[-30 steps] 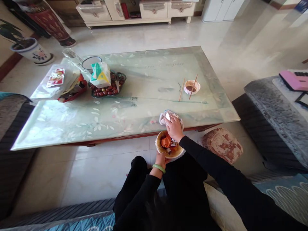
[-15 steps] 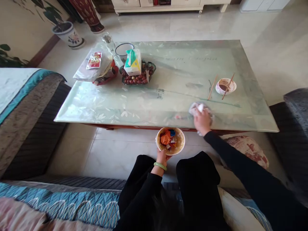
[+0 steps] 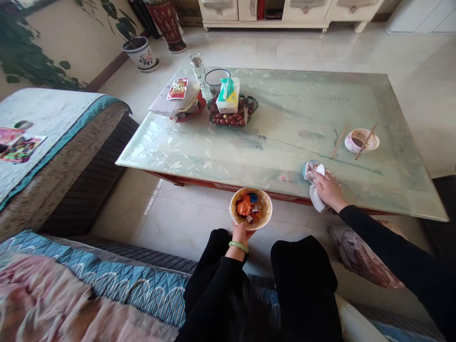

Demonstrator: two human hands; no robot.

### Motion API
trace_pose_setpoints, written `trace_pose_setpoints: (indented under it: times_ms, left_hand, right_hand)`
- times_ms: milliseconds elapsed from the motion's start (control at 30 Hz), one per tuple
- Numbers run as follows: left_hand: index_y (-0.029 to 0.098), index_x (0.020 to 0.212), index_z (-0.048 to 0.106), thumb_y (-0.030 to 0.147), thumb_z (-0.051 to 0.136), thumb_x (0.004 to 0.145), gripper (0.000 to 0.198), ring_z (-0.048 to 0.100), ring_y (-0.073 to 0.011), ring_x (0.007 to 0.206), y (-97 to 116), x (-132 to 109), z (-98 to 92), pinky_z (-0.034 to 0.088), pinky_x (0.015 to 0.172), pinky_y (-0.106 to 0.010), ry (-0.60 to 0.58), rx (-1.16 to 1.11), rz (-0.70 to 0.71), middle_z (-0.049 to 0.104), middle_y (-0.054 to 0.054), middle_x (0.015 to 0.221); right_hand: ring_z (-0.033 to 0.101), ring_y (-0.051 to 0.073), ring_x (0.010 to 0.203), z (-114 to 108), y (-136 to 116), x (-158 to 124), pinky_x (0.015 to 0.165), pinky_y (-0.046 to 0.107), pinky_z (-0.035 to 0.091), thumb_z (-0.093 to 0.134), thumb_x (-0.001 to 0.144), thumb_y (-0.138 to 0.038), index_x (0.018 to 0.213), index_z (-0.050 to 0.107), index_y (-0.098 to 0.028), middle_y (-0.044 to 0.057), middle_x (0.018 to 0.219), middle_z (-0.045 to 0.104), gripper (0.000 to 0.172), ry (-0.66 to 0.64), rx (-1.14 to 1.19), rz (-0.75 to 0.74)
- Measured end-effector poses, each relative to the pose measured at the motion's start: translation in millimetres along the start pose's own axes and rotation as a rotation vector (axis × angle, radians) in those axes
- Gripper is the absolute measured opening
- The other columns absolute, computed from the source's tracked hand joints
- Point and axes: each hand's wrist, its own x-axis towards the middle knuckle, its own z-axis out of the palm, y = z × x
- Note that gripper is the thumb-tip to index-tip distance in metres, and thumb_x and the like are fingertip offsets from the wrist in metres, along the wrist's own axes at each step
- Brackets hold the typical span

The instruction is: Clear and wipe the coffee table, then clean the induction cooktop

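Note:
My left hand (image 3: 239,234) grips the near rim of a round bowl (image 3: 251,209) filled with orange and blue wrappers, held below the edge of the glass coffee table (image 3: 285,123). A green bangle sits on that wrist. My right hand (image 3: 328,190) presses a crumpled white and blue cloth (image 3: 313,175) onto the table's near edge, right of the bowl; part of the cloth hangs over the edge.
A small bowl (image 3: 361,140) with chopsticks sits at the table's right. A dish of red fruit (image 3: 231,116), a tissue pack (image 3: 228,95), a cup (image 3: 216,79) and a tray of packets (image 3: 177,97) stand at the far left. Sofas flank both sides; a cushion (image 3: 359,256) lies on the floor.
My right hand with the cloth has slid rightward along the table's near edge, away from the bowl. The bowl stays held in my left hand. The view has swung left.

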Motion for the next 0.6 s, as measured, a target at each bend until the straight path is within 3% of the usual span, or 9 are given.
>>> trace_pose_setpoints:
  times_ms: [33, 100, 167, 233, 300, 400, 433, 500, 600]
  left_hand:
    - [0.033, 0.146, 0.049, 0.01, 0.079, 0.068, 0.086, 0.076, -0.0279, 0.105, 1.4, 1.4, -2.6, 0.066, 0.087, -0.046, 0.007, -0.013, 0.0, 0.072, -0.011, 0.127]
    - [0.031, 0.145, 0.049, 0.008, 0.075, 0.069, 0.084, 0.077, -0.028, 0.102, 2.7, 3.3, -5.2, 0.066, 0.086, -0.047, 0.035, -0.017, -0.013, 0.072, -0.011, 0.124]
    - [0.03, 0.145, 0.047, 0.007, 0.074, 0.069, 0.084, 0.077, -0.0281, 0.099, 3.3, 3.6, -5.3, 0.067, 0.085, -0.046, 0.045, -0.022, -0.053, 0.072, -0.011, 0.122]
    - [0.03, 0.146, 0.046, 0.006, 0.074, 0.069, 0.086, 0.077, -0.028, 0.098, 4.9, 1.9, -4.1, 0.067, 0.083, -0.046, 0.051, -0.029, -0.079, 0.072, -0.011, 0.122]
    - [0.031, 0.147, 0.046, 0.006, 0.074, 0.068, 0.087, 0.077, -0.0278, 0.097, 9.0, -1.9, -2.8, 0.067, 0.082, -0.045, 0.059, -0.028, -0.08, 0.071, -0.011, 0.122]
    - [0.029, 0.148, 0.048, 0.006, 0.074, 0.067, 0.088, 0.077, -0.0275, 0.095, 19.9, -9.8, -3.0, 0.067, 0.079, -0.042, 0.078, -0.006, -0.071, 0.073, -0.011, 0.118]
    - [0.028, 0.147, 0.05, 0.005, 0.074, 0.067, 0.087, 0.077, -0.0275, 0.094, 24.6, -12.1, -4.2, 0.067, 0.078, -0.041, 0.075, 0.002, -0.061, 0.074, -0.011, 0.115]
    - [0.026, 0.144, 0.055, 0.004, 0.073, 0.066, 0.083, 0.077, -0.0275, 0.092, 35.0, -14.8, -8.8, 0.067, 0.076, -0.039, 0.059, 0.015, -0.03, 0.075, -0.011, 0.113]
    - [0.025, 0.142, 0.059, 0.004, 0.074, 0.064, 0.081, 0.077, -0.0274, 0.092, 52.3, -12.3, -20.7, 0.067, 0.074, -0.037, 0.057, 0.015, 0.002, 0.076, -0.012, 0.114]
  right_hand:
    - [0.051, 0.038, 0.142, 3.7, 9.1, 18.0, 0.118, 0.056, 0.041, 0.041, 0.101, -0.029, 0.148, 0.063, -0.019, 0.019, 0.15, 0.062, 0.053, 0.028, -0.027, 0.037]
    - [0.049, 0.039, 0.142, 19.5, -0.7, 71.4, 0.118, 0.055, 0.038, 0.041, 0.101, -0.026, 0.147, 0.063, -0.012, 0.024, 0.149, 0.061, 0.053, 0.079, -0.058, 0.111]
    - [0.052, 0.038, 0.136, 41.5, -43.0, 131.8, 0.116, 0.055, 0.036, 0.042, 0.099, -0.021, 0.142, 0.065, -0.006, 0.028, 0.142, 0.062, 0.051, 0.12, -0.043, 0.182]
    - [0.055, 0.036, 0.128, 63.2, -105.3, 173.9, 0.115, 0.053, 0.035, 0.044, 0.098, -0.018, 0.136, 0.067, -0.002, 0.028, 0.132, 0.067, 0.047, 0.092, 0.036, 0.15]
    - [0.055, 0.036, 0.128, 79.0, -169.1, 180.1, 0.115, 0.052, 0.037, 0.043, 0.1, -0.019, 0.135, 0.07, -0.006, 0.024, 0.132, 0.069, 0.046, -0.008, 0.134, -0.083]
    - [0.05, 0.032, 0.141, 85.2, -221.9, 131.7, 0.123, 0.046, 0.036, 0.042, 0.104, -0.025, 0.141, 0.069, -0.017, 0.012, 0.149, 0.064, 0.046, -0.111, 0.228, -0.379]
    - [0.049, 0.031, 0.144, 82.6, -221.3, 110.5, 0.124, 0.044, 0.035, 0.043, 0.104, -0.026, 0.142, 0.069, -0.02, 0.009, 0.153, 0.062, 0.046, -0.162, 0.251, -0.461]
    - [0.049, 0.03, 0.145, 71.9, -193.0, 78.0, 0.124, 0.045, 0.037, 0.043, 0.104, -0.026, 0.142, 0.069, -0.026, 0.006, 0.155, 0.061, 0.046, -0.262, 0.278, -0.57]
    - [0.056, 0.032, 0.136, 47.5, -109.6, 77.6, 0.117, 0.052, 0.043, 0.042, 0.1, -0.022, 0.139, 0.071, -0.027, 0.009, 0.149, 0.066, 0.049, -0.272, 0.213, -0.476]
